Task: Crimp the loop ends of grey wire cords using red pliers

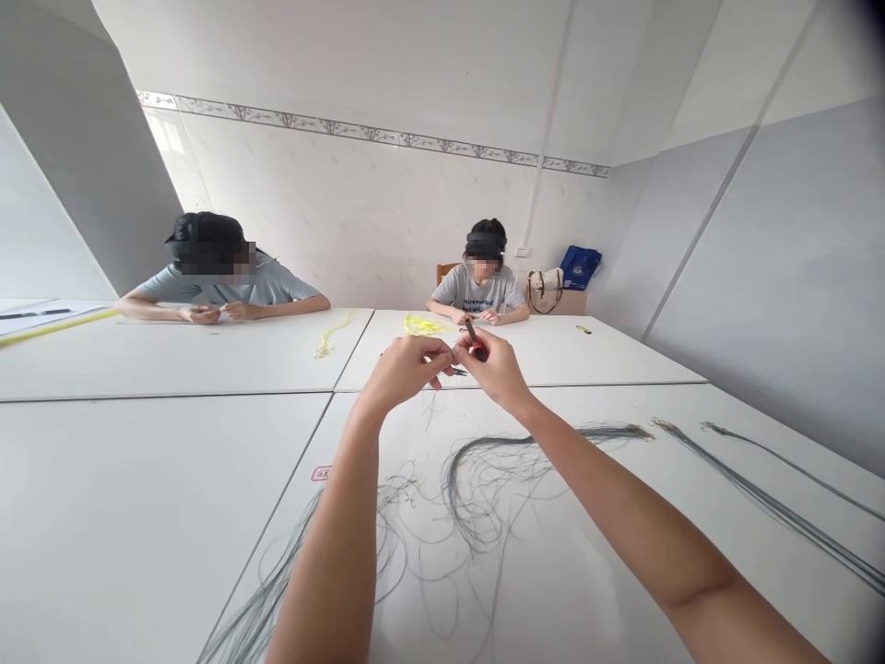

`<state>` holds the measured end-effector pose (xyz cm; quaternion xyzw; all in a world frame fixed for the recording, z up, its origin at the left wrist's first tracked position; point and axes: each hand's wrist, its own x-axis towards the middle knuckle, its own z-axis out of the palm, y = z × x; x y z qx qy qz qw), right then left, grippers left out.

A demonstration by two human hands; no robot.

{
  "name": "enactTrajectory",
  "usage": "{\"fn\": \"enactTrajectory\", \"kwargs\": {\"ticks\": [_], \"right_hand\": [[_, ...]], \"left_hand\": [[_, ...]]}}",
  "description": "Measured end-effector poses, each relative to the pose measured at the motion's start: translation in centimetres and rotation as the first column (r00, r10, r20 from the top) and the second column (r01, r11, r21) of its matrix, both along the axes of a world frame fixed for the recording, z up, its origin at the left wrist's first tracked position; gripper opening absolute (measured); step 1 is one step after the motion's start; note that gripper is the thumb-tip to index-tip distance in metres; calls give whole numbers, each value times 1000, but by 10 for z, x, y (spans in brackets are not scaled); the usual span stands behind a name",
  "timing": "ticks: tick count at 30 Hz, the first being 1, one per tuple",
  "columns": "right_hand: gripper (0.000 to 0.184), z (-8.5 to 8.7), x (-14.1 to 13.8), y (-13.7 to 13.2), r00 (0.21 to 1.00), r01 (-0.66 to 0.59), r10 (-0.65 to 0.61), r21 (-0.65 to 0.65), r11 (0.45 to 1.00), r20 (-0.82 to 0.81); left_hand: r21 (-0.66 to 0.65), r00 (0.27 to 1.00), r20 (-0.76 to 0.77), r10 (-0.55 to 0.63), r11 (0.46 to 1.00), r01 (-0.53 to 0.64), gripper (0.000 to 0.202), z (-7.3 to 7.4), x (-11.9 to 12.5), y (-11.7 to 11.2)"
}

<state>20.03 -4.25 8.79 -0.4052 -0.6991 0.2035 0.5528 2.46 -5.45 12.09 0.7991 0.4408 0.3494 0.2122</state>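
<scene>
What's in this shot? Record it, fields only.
right hand: holds small red-handled pliers
left hand: beside the pliers' tips, grip unclear
below hands: tangled grey cords
surface: white tables
far table: yellow cord
others: seated person, second seated person

Look across the counter, and there it was: the far co-worker's grey T-shirt carried dark printed lines, and you could just catch something like "irreversed" and "but will", nothing surer. Down on the counter, a small red-edged label showed marks too tiny to read. The blue bag bore a white emblem, illegible too.
</scene>
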Motion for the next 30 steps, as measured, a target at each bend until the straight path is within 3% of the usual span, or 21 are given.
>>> {"fn": "enactTrajectory", "kwargs": {"ticks": [6,11,14,19,24,30], "right_hand": [[30,-1,5,8,999,46,-46,-11,999,2],[39,0,13,8,994,-110,109,-145,983,-15],[39,2,14,7,991,-131,129,-176,976,-18],[35,3,10,4,991,-136,131,-197,971,-39],[31,0,9,5,978,-164,136,-180,970,-156],[24,-20,15,5,923,-274,173,-274,922,-343]], "left_hand": [[21,994,-84,76,997,-75,25,2,-1,-4],[20,985,-113,129,992,-128,28,3,-4,-6],[23,990,-55,127,992,-126,27,3,-5,-6],[2,995,74,60,998,-60,17,2,-3,-5],[-25,996,82,32,999,-30,16,3,-2,-4],[-57,988,151,-20,998,29,20,3,-4,-3]]}}
